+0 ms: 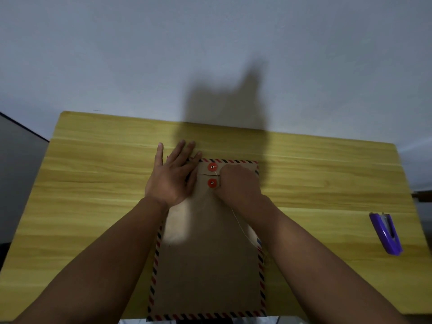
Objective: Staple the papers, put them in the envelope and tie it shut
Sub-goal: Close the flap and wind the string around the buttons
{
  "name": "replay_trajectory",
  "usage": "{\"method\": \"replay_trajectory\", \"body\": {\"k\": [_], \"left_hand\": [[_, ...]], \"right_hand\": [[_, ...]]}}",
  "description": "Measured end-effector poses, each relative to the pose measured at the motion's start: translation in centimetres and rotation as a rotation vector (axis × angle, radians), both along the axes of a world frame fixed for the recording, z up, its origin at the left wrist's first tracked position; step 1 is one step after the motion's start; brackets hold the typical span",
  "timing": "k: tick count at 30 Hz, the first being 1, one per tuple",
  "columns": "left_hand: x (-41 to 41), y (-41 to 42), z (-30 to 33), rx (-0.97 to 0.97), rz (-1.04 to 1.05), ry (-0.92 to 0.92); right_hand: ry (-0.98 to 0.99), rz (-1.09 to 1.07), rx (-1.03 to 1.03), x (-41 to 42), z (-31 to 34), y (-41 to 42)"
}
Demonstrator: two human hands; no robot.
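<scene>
on the yellow bench [93,174] the brown envelope [208,265] lies flat before me, its flap folded down, so i judge the papers are already inside and only the tying is left. my left hand [171,175] lies flat with straight fingers on the upper left corner and presses the flap down. my right hand [238,183] is curled beside the two red buttons [212,175], and its fingers seem to pinch the thin white string [243,230], though the tips are hidden. to do this well i should keep the string tight, lead it around both buttons in a figure of eight, and not lift the left hand until it holds. the purple stapler [387,233] lies far to the right.
</scene>
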State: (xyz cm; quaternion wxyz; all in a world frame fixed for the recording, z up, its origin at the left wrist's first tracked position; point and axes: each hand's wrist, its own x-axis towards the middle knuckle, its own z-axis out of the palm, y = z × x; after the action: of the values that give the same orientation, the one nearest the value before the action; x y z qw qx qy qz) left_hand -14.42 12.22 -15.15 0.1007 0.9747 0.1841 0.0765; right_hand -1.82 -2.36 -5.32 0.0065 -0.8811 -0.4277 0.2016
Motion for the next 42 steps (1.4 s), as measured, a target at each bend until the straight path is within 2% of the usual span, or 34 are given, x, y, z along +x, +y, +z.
{"method": "replay_trajectory", "body": {"k": [2,5,10,15,17,19,21,27,30,33,39,42], "left_hand": [[0.0,0.1,0.0,0.009,-0.004,0.012],[0.0,0.1,0.0,0.017,-0.005,0.016],[0.0,0.0,0.1,0.016,0.0,0.018],[0.0,0.0,0.2,-0.002,0.003,0.03],[0.1,0.0,0.2,0.005,0.003,0.045],[0.1,0.0,0.2,0.008,0.005,0.054],[0.1,0.0,0.2,0.006,0.007,0.054],[0.1,0.0,0.3,-0.001,0.01,0.065],[0.1,-0.1,0.3,0.001,0.015,0.06],[0.1,-0.1,0.4,-0.018,0.015,0.043],[0.1,-0.2,0.6,-0.037,0.016,0.022],[0.0,-0.2,0.6,-0.046,0.021,0.0]], "right_hand": [[0.024,0.006,0.008,0.1,-0.2,0.0],[0.107,-0.115,0.061,0.9,-0.7,-0.1],[0.342,-0.387,0.371,1.6,-1.0,-0.4],[0.775,-0.667,0.614,1.5,-0.5,0.0],[0.869,-0.762,0.681,1.5,-0.9,-0.2],[0.794,-0.777,0.672,1.7,-1.4,-0.5],[0.654,-0.688,0.657,1.8,-1.8,-1.1],[0.162,-0.185,0.598,1.8,-2.6,-3.9],[0.125,-0.066,0.56,1.5,-2.9,-5.0],[0.109,-0.072,0.518,1.4,-2.9,-5.5],[0.105,0.068,0.258,0.9,-4.1,-5.8],[0.038,0.163,0.19,0.6,-4.4,-5.7]]}}
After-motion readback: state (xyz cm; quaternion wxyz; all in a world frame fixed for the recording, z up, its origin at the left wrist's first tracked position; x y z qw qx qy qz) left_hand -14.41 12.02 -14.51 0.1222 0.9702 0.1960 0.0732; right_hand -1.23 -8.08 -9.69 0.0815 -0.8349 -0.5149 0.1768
